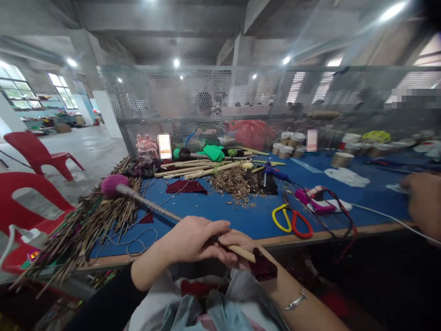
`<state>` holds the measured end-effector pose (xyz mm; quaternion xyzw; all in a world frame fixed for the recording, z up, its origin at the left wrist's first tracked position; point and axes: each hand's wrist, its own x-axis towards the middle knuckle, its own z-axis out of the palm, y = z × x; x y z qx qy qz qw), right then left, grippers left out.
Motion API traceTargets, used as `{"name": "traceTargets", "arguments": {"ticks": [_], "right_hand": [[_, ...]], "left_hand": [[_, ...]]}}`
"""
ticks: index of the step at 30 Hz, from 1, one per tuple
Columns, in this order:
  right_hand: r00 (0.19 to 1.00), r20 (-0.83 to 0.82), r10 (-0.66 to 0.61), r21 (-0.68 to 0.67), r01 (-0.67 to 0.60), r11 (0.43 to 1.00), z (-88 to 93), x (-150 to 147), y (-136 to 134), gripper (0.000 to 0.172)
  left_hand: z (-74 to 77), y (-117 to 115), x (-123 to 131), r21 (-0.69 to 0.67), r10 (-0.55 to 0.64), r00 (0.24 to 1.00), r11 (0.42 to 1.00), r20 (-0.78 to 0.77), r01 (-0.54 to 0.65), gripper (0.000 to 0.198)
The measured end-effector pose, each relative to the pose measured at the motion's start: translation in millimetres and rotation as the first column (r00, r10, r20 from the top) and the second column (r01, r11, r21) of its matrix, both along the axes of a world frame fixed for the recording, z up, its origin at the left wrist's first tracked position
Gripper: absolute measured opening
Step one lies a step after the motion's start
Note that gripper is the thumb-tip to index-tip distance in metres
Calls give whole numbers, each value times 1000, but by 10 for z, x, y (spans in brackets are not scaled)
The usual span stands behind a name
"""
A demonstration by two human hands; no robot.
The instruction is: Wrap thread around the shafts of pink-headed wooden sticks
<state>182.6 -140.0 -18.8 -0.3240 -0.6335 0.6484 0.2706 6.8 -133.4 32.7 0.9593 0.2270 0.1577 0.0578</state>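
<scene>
Both hands are over my lap at the table's front edge, closed on a long stick. It has a round magenta head at its far left end and a grey wrapped shaft. My left hand curls over the shaft from above. Beneath it, my right hand grips the same stick, its fingers overlapping the left ones. Bare pale wood sticks out past the hands, and a dark red cloth piece lies at that tip against my right wrist. The fingers hide the middle of the stick.
Scissors with yellow and red handles lie near the front edge. Behind are wood chips, pale sticks and a purple glue gun. Thin twigs overhang the left edge. Another person's hand is at right, beside a white cable.
</scene>
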Motion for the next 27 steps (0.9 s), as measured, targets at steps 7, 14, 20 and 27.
{"name": "traceTargets", "arguments": {"ticks": [7, 14, 20, 27], "right_hand": [[839, -544, -4, -532, -341, 775, -85, 69, 7, 29], [721, -426, -547, -339, 433, 835, -140, -107, -164, 27], [748, -2, -663, 398, 609, 686, 158, 72, -415, 23], [709, 189, -679, 771, 321, 550, 684, 393, -245, 22]], "left_hand": [[184, 96, 67, -71, -30, 999, 997, 25, 32, 34], [168, 300, 243, 35, 105, 991, 994, 83, -108, 29], [7, 441, 338, 85, 162, 986, 983, 50, -166, 23], [-64, 349, 313, 169, 145, 988, 974, 59, -153, 26]]}}
